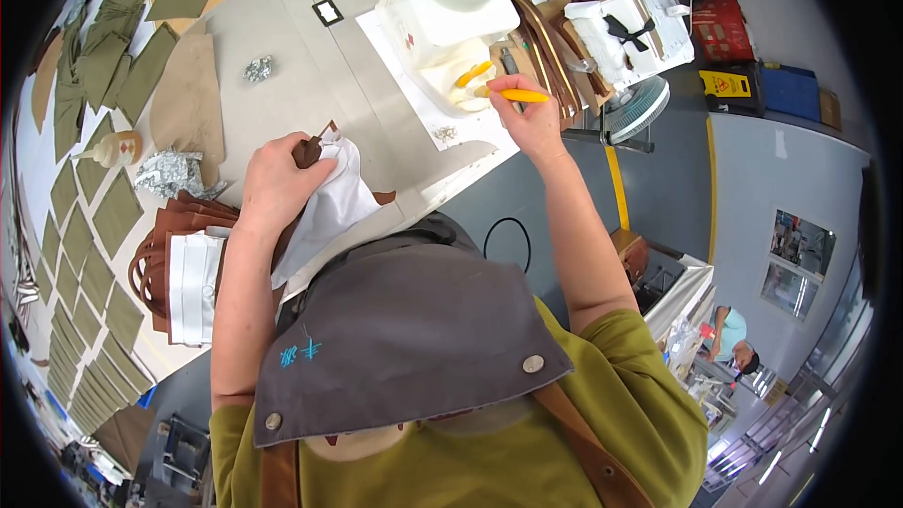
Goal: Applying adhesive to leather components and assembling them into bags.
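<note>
we pinch a yellow-handled brush [515, 94] in our right hand [531, 118], dipping it at the white glue pot [470, 85], while our left hand [273, 183] clamps the brown leather piece [308, 150] in white cloth [334, 202] on the table [310, 66], seemingly ready to be coated carefully next.

I saw open grey tabletop [282, 38] between my left hand [273, 183] and the white machine [442, 9]; only a foil ball [259, 68] sat there. Leftward, crumpled foil [169, 172], a small bottle [118, 148] and green fabric pieces [103, 75] blocked passage. A stack of brown straps [541, 47] crowded my right hand [531, 118].
</note>
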{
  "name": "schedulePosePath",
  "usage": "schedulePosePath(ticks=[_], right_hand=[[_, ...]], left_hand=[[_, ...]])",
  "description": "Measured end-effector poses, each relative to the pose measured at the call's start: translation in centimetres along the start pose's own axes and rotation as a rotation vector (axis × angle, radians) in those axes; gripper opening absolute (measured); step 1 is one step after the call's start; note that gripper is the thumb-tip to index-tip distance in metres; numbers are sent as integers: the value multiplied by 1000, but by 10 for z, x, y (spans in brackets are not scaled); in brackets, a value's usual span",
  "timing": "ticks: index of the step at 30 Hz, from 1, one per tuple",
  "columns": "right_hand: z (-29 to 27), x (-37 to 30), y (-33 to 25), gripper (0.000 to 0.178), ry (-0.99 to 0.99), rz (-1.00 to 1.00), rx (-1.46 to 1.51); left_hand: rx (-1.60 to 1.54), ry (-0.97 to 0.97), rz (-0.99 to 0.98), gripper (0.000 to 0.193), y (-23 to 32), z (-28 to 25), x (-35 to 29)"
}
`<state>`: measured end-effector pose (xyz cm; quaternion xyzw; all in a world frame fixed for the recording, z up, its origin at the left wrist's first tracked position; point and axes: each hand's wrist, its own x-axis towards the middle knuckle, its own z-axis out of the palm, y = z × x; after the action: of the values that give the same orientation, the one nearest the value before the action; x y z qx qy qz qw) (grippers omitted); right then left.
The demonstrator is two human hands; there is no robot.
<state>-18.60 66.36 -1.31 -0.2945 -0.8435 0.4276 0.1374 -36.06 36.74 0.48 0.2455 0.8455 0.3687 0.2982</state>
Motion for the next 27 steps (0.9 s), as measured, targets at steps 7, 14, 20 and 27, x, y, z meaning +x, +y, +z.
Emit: schedulePosePath(ticks=[7, 14, 20, 27], right_hand=[[-13, -10, -10, 11, -11, -1, 35], [-2, -10, 11, 13, 350, 144, 551], [11, -22, 24, 15, 459, 268, 453], [22, -19, 17, 14, 222, 16, 328]], left_hand=[[61, -19, 0, 33, -2, -3, -3], [26, -33, -25, 32, 0, 1, -1], [16, -80, -23, 33, 0, -2, -2], [11, -80, 24, 40, -4, -4, 1]])
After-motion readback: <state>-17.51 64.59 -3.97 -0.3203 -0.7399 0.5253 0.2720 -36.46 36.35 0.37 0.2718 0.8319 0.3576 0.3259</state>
